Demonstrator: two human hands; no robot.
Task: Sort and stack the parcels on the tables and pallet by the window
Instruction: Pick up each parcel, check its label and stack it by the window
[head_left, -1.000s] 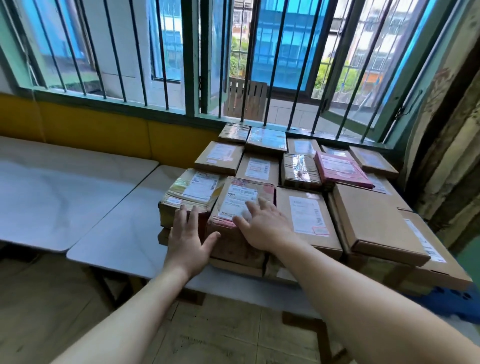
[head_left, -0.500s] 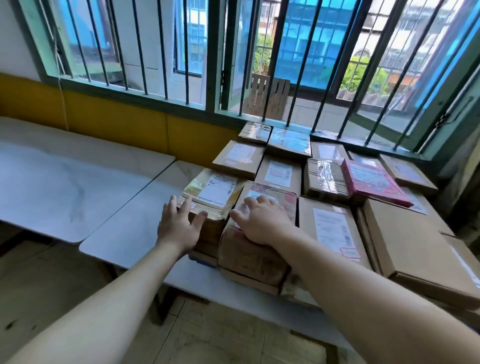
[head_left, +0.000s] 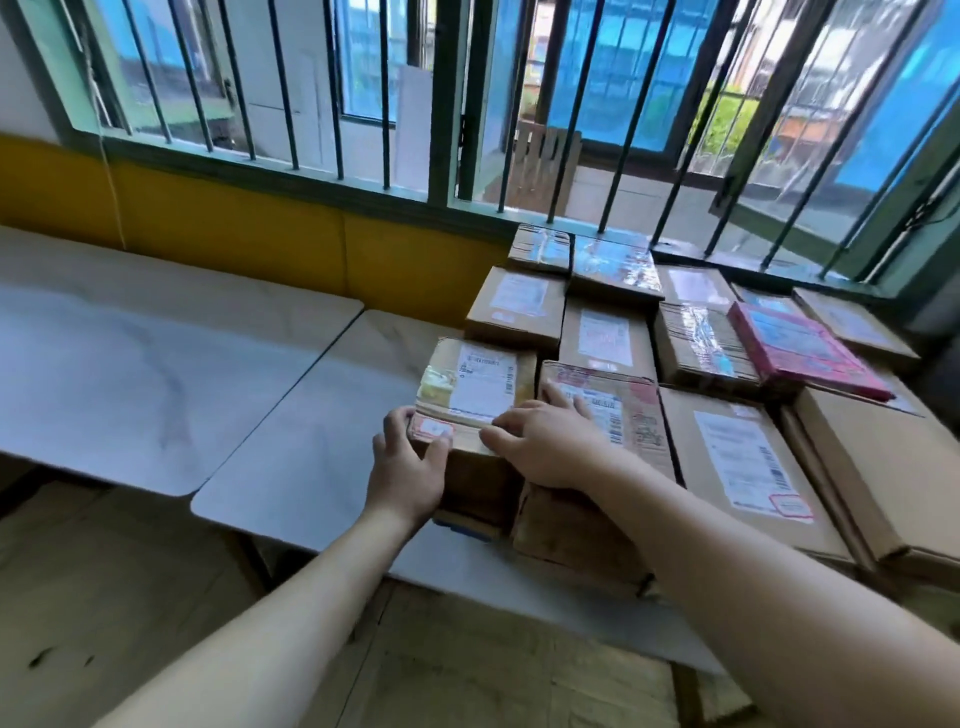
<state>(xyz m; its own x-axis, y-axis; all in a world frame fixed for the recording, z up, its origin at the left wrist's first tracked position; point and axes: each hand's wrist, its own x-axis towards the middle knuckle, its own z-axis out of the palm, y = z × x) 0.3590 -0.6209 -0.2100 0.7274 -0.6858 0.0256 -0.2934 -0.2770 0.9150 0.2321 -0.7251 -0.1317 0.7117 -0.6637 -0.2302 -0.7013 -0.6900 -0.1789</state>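
Several cardboard parcels lie packed together on the right table (head_left: 311, 457) under the window. The front-left one is a tape-wrapped parcel (head_left: 480, 382) with a white label, lying on top of another box. My left hand (head_left: 408, 470) grips its near-left corner, fingers curled over the top edge and thumb on the front face. My right hand (head_left: 545, 441) rests flat on the neighbouring red-printed parcel (head_left: 631, 415). Its thumb touches the near edge of the taped parcel.
A second white table (head_left: 130, 374) adjoins on the left. A flat pink parcel (head_left: 802, 353) lies on the boxes at the back right, and large brown boxes (head_left: 883, 462) fill the right side. The barred window (head_left: 441, 104) and yellow wall (head_left: 234, 234) stand behind.
My left hand moved from the side of the stack up to the taped parcel's near-left corner and curled round it. My right hand slid left towards that parcel. The camera came closer.
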